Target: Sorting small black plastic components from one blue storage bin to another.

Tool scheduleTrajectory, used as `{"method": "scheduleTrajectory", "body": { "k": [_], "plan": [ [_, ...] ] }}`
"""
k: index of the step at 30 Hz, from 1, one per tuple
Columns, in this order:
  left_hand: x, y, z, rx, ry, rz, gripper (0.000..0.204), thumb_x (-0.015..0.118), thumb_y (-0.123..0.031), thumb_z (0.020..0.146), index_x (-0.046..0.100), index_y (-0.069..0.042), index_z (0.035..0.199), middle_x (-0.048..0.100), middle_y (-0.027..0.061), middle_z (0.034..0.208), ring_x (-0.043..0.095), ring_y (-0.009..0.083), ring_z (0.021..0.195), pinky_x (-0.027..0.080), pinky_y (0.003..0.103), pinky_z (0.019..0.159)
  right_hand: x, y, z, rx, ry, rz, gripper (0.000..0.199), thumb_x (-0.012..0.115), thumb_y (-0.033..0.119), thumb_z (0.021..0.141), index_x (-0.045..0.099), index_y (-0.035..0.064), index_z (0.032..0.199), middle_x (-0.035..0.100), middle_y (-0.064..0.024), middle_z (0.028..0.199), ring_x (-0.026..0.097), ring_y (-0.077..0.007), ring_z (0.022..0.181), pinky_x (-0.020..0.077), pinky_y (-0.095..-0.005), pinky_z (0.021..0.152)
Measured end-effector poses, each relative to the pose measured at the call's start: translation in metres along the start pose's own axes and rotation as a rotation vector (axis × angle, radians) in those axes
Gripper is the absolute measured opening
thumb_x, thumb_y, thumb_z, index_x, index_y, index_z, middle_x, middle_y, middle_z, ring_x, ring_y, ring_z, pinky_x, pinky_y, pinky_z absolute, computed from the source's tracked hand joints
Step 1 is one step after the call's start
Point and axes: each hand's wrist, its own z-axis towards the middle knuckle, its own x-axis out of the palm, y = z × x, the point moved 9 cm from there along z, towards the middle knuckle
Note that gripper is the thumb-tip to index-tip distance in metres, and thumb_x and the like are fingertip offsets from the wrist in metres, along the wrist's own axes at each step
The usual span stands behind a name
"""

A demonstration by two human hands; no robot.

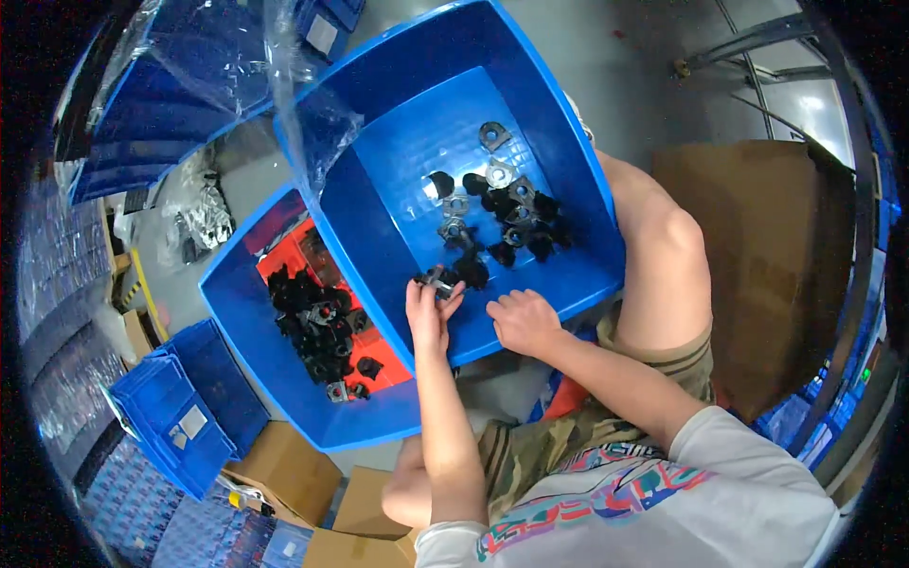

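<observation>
My left hand (pixel 431 312) is closed on a small silver-and-black metal part (pixel 437 280), held over the near wall of the larger blue bin (pixel 402 241). My right hand (pixel 524 323) is at the same bin's near rim, fingers curled; whatever they hold, if anything, is hidden. Inside that bin lie several black parts (pixel 543 248) and grey metal brackets with round holes, one bracket (pixel 493 136) apart from the rest. On the left, a second blue bin (pixel 241 312) holds a heap of black parts (pixel 317 327) over an orange-red surface (pixel 386 367).
Clear plastic film (pixel 303 123) hangs over the bins' far left side. A large cardboard box (pixel 753 256) stands to the right, beside a metal frame (pixel 748 43). Blue crates (pixel 180 417) and smaller cardboard boxes (pixel 284 473) are at the lower left. My knees flank the bins.
</observation>
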Motion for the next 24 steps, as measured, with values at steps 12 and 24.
{"method": "scheduleTrajectory", "body": {
  "k": [12, 24],
  "plan": [
    [-0.230, -0.102, 0.005, 0.571, -0.679, 0.509, 0.023, 0.062, -0.009, 0.078, 0.056, -0.001, 0.099, 0.056, 0.0074, 0.090, 0.053, 0.0180, 0.085, 0.042, 0.029, 0.081, 0.006, 0.002, 0.003, 0.003, 0.121, -0.026, 0.006, 0.059, 0.012, 0.067, 0.054, 0.0110, 0.070, 0.054, -0.0062, 0.066, 0.055, -0.0247, 0.067, 0.0430, -0.0379, 0.060],
    [-0.262, -0.106, 0.075, 0.495, -0.852, 0.987, 0.025, 0.062, -0.026, 0.079, 0.057, -0.001, 0.083, 0.059, 0.0112, 0.076, 0.056, 0.0259, 0.073, 0.044, 0.034, 0.074, 0.010, 0.002, -0.001, -0.007, 0.110, -0.046, 0.006, 0.058, 0.013, 0.068, 0.052, 0.0106, 0.068, 0.056, -0.0066, 0.067, 0.056, -0.0235, 0.066, 0.0448, -0.0366, 0.059]
  ]
}}
